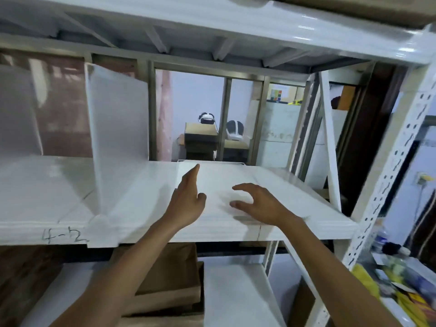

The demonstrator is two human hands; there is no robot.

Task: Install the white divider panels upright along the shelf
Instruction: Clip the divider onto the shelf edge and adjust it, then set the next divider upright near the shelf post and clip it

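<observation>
A white divider panel (118, 128) stands upright on the white shelf (47, 192), left of centre. Another upright panel (16, 112) shows at the far left. A further white panel (226, 182) lies flat on the shelf's right half. My left hand (187, 199) hovers over the flat panel's left part, fingers straight and pointing to the back, holding nothing. My right hand (257, 201) is over the same panel, fingers spread and curled down, fingertips close to its surface.
The shelf's perforated white post (387, 175) rises on the right, with a diagonal brace (330, 142) behind. The upper shelf (212, 22) is close overhead. Cardboard boxes (169, 279) sit on the level below. "4-2" is written on the front edge (62, 236).
</observation>
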